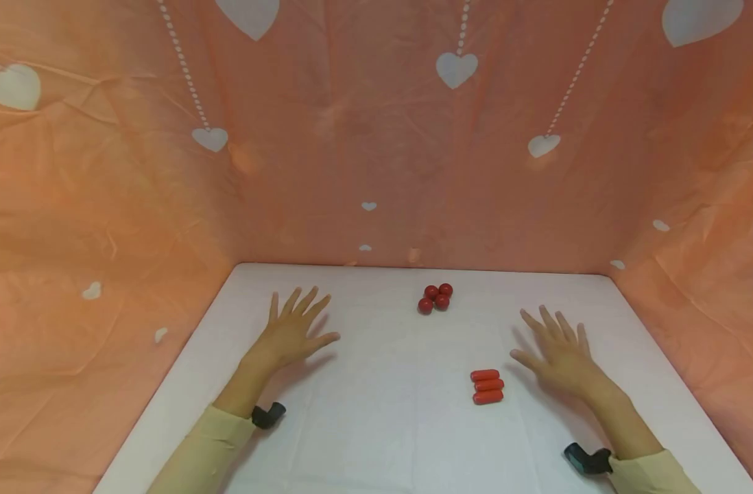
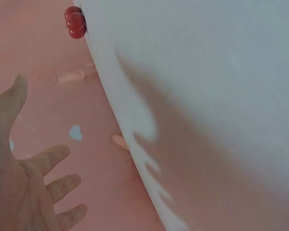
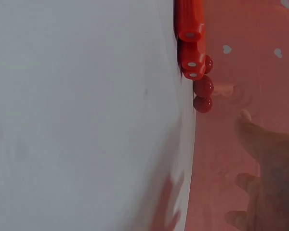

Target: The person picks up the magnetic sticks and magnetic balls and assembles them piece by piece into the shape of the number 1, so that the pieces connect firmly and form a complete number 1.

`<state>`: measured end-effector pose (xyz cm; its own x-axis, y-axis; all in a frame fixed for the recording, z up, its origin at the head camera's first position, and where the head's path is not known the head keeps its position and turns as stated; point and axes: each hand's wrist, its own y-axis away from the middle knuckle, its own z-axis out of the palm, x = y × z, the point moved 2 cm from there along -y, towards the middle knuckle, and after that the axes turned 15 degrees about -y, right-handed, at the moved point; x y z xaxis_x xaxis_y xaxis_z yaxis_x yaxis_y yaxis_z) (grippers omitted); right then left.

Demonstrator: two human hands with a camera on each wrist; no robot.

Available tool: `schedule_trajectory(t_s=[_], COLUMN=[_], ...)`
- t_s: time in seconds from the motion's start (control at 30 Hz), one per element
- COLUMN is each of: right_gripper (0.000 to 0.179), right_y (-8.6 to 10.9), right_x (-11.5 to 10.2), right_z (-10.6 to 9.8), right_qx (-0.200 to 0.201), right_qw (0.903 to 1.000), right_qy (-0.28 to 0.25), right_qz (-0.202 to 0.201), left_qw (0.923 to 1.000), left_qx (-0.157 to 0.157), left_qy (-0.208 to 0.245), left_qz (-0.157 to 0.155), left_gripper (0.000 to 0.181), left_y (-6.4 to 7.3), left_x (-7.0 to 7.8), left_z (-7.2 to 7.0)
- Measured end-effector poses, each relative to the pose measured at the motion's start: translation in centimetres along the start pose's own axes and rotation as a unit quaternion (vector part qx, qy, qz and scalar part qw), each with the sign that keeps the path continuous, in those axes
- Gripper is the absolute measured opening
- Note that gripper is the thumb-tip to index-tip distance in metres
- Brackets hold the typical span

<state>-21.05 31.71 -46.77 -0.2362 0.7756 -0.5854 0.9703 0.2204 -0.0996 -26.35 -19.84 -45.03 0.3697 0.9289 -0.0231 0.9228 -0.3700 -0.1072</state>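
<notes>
My left hand (image 1: 292, 333) hovers over the left part of the white table (image 1: 376, 425), fingers spread and holding nothing. In the left wrist view, that hand's thumb and fingers (image 2: 62, 187) stand apart. Over the right part, my right hand (image 1: 562, 353) also has its fingers spread around nothing. Nearest to it, on its left, lie three glossy red-orange sausage-shaped pieces (image 1: 489, 385) side by side. Pale spots mark their ends (image 3: 191, 64) in the right wrist view. Farther back, several shiny dark red balls (image 1: 441, 302) sit in a cluster between the hands.
An orange cloth (image 1: 327, 171) with white hearts rises behind the table and along both sides. Dark wrist cameras (image 1: 269, 415) sit by the cuffs of the pale yellow sleeves (image 1: 210, 442). Each hand casts a shadow on the tabletop.
</notes>
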Motion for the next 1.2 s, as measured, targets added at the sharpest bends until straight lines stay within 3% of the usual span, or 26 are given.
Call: schedule_trajectory(t_s=[0.7, 1.2], right_gripper=[0.088, 0.077], right_y=[-0.4, -0.4], right_x=[-1.6, -2.3], right_z=[1.7, 2.5], right_qx=[-0.031, -0.054], right_qw=[0.9985, 0.9956], right_qy=[-0.031, -0.052], right_qz=[-0.032, -0.056], left_qw=[0.9986, 0.9972], left_qx=[-0.029, -0.026], left_qy=[-0.007, 0.004], left_qz=[0.043, 0.069], left_gripper=[0.088, 0.085], left_y=[-2.6, -4.9], left_x=[3.0, 4.9], left_z=[0.8, 1.1])
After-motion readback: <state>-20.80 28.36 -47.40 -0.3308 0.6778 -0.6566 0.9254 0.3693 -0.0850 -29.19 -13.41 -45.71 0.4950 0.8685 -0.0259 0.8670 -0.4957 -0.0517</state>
